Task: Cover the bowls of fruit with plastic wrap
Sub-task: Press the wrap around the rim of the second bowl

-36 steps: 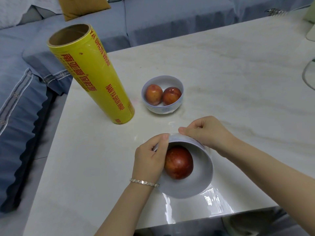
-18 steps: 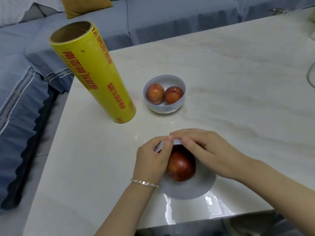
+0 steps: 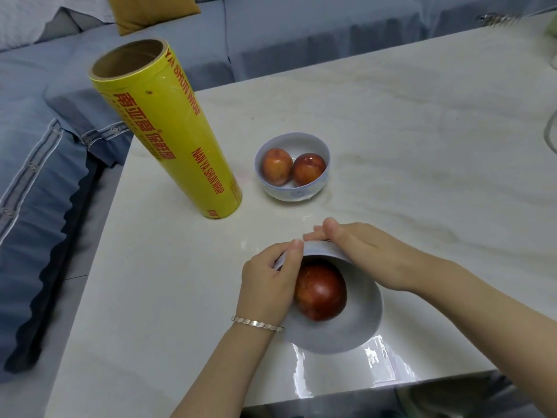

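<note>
While the near bowl (image 3: 340, 336), holding one red fruit (image 3: 321, 292), sits at the table's (image 3: 422, 131) 6 o'clock edge on a glossy sheet of plastic wrap (image 3: 388, 369), the left hand (image 3: 268, 282) pinches its rim at 10 o'clock with curled fingers. The right hand (image 3: 370, 257) lies flat-fingered over the rim from 12 to 2 o'clock. Step in hand, as judged: drawing film up around this bowl. The next move calls for tension across the mouth. Whether the far bowl (image 3: 289, 193), at 12 o'clock beside the upright roll (image 3: 171, 131), is covered cannot be told.
</note>
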The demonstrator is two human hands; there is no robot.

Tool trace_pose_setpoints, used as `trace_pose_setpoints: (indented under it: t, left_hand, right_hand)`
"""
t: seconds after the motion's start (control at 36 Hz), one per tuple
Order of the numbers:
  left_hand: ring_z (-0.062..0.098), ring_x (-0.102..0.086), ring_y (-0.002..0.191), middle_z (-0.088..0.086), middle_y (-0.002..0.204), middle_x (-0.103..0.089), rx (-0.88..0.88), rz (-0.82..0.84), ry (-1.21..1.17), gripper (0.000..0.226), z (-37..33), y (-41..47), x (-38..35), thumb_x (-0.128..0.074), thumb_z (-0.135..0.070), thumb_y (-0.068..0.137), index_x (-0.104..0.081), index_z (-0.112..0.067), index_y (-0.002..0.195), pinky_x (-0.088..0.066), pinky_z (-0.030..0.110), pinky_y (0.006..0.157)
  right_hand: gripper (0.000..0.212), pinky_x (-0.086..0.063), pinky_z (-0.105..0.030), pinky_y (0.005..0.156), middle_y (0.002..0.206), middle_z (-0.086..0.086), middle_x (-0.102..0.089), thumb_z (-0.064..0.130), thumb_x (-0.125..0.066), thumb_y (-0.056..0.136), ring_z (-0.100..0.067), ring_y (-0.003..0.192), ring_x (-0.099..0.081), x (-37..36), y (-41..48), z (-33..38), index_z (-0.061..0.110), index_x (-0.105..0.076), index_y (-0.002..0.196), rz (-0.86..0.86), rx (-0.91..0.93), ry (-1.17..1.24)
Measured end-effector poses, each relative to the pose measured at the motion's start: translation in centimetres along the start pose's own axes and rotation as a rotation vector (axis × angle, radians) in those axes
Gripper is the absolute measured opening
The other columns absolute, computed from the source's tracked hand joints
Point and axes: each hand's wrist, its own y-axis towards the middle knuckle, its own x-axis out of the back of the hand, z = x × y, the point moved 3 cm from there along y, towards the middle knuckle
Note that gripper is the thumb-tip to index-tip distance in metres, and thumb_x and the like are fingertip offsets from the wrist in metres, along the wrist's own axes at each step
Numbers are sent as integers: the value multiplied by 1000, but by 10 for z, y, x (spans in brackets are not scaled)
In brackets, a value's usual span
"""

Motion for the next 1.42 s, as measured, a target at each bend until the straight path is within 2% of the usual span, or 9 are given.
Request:
trace_pose_setpoints:
  t: [0.17,0.25,0.39,0.47,0.61,0.75,0.97,1.14,1.42]
  left_hand:
    - [7,-27,50,3,59,-35,172,-184,-21,45,15,-2,13,-41,-36,95,-36,-13,57,-27,19,47]
    - [12,-35,56,4,63,-42,249,-193,-65,44,21,-4,16,-36,-41,95,-40,-13,61,-29,15,46]
    - [2,-58,100,-17,102,-65,282,-139,-209,36,16,-4,14,-32,-40,97,-66,-28,100,-45,16,87]
    - [-9,-61,77,-22,80,-68,339,-80,-279,36,13,-6,11,-35,-34,98,-69,-30,84,-46,6,64]
    - [-5,-52,70,-7,82,-56,261,54,-211,23,5,0,9,-41,-16,94,-60,-6,85,-39,4,63]
    - [-13,-56,90,-22,94,-65,200,134,-141,28,-3,2,-2,-42,-33,95,-69,-25,95,-40,1,76]
    - [-8,-62,83,-22,79,-71,195,35,-195,29,1,-2,-3,-49,-33,91,-71,-33,73,-45,5,72]
    - [0,-63,91,-16,90,-70,170,44,-168,26,1,-4,-4,-48,-30,92,-70,-32,78,-47,13,81]
    - [-9,-61,73,-24,71,-69,152,12,-205,44,5,-5,0,-45,-28,94,-70,-40,60,-46,6,68]
  right_hand:
    - [79,-45,-33,100,103,3,-68,81,-33,71,-11,97,-64,9,-6,-38,16,-67,100,-17,-215,200]
    - [58,-51,-22,87,92,1,-71,62,-50,80,-10,85,-66,0,-13,-42,10,-67,99,49,-162,395]
    - [47,-44,-19,73,81,-2,-61,47,-46,83,-5,75,-53,-6,-14,-31,6,-67,94,-83,6,286]
    - [50,-45,-27,75,89,-15,-64,51,-41,88,-11,79,-56,2,-13,-29,7,-65,88,-149,49,154]
    - [55,-46,-33,89,99,-6,-69,63,-41,82,-21,96,-62,7,-19,-27,19,-67,99,-118,46,105]
    - [62,-48,-37,96,101,7,-72,71,-55,65,-9,98,-65,7,-21,-29,29,-66,109,-125,-39,126]
    - [12,-50,-20,71,76,-1,-72,27,-72,74,-3,65,-61,25,-7,-13,15,-73,74,-132,-141,164]
    - [26,-46,-25,72,76,-7,-62,28,-65,82,-13,72,-52,36,0,-2,2,-72,82,96,-199,-13]
    - [28,-48,-14,59,57,6,-64,22,-43,96,-6,57,-57,42,3,3,12,-53,73,26,-201,72]
